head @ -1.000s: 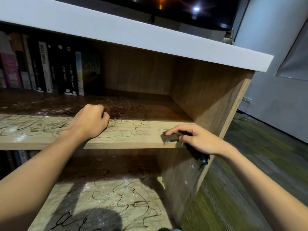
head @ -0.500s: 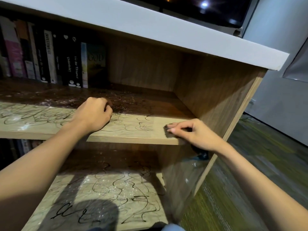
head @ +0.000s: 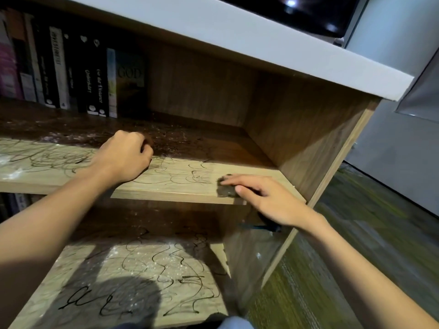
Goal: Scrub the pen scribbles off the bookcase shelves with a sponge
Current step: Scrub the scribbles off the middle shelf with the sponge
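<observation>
Scrubbing step is underway on the upper shelf (head: 166, 186): right hand (head: 266, 198) is pressing a dark sponge (head: 225, 189) flat w/ straightened fingers at the shelf's front right, just beside the remaining scribbles (head: 187, 174). Left hand (head: 123, 157) is resting clenched on the shelf mid-way, holding nothing I can see, prob. bracing. Next move looks like a sweep leftward over the ink, w/ firm downward pressure. Sponge is sitting close to the front edge, so it could be slipping off. Side panel (head: 308, 138) is blocking the right; room is open to the left up to the fist. Lower shelf (head: 118, 281) is waiting, ink untouched.
</observation>
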Available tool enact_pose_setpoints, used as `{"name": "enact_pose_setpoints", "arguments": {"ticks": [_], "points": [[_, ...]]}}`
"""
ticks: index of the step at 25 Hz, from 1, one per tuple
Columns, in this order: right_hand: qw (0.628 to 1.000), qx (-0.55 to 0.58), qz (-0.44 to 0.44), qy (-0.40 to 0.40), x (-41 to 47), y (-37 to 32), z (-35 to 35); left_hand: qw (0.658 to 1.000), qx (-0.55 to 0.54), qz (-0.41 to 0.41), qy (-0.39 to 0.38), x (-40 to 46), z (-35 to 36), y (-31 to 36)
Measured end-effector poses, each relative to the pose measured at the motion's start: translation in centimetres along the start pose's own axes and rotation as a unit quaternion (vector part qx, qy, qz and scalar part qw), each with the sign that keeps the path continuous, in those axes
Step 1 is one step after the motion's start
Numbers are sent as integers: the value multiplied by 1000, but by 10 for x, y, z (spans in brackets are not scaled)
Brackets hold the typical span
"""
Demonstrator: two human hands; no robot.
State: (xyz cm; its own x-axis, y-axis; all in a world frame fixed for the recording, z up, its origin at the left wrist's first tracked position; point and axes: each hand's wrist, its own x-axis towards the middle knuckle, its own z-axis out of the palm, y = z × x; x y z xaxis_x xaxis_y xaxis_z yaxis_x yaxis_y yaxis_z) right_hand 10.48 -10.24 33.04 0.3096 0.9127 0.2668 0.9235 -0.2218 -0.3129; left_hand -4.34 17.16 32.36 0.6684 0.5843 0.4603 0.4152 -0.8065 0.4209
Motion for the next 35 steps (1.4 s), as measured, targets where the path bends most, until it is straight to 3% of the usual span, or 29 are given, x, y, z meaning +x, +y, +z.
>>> {"name": "enact_pose_setpoints", "arguments": {"ticks": [3,6,9,13,15,17,20,23,27,30,35], "points": [[987,-40,143,62,11,42,-16,1000,13,-4,-1,1,1,0],[957,-46,282,41,60,45,-9,1000,17,7,3,2,3,-1],[972,-10,235,25,76,8,12,999,28,26,3,3,4,-3],[991,38,126,-11,20,-9,3,998,13,49,32,5,4,-5],[986,22,165,12,10,15,-12,997,1,56,56,4,4,-6],[965,-7,259,51,32,47,-21,997,19,53,60,4,3,-4],[943,-24,329,46,86,58,-10,995,45,61,68,3,5,0],[958,23,277,63,103,38,4,994,43,66,74,9,6,0],[981,64,177,45,42,15,0,995,45,68,58,17,11,1],[981,59,180,48,11,19,-12,996,23,49,71,15,9,2],[971,41,222,85,30,32,-7,997,45,41,41,17,7,3]]}}
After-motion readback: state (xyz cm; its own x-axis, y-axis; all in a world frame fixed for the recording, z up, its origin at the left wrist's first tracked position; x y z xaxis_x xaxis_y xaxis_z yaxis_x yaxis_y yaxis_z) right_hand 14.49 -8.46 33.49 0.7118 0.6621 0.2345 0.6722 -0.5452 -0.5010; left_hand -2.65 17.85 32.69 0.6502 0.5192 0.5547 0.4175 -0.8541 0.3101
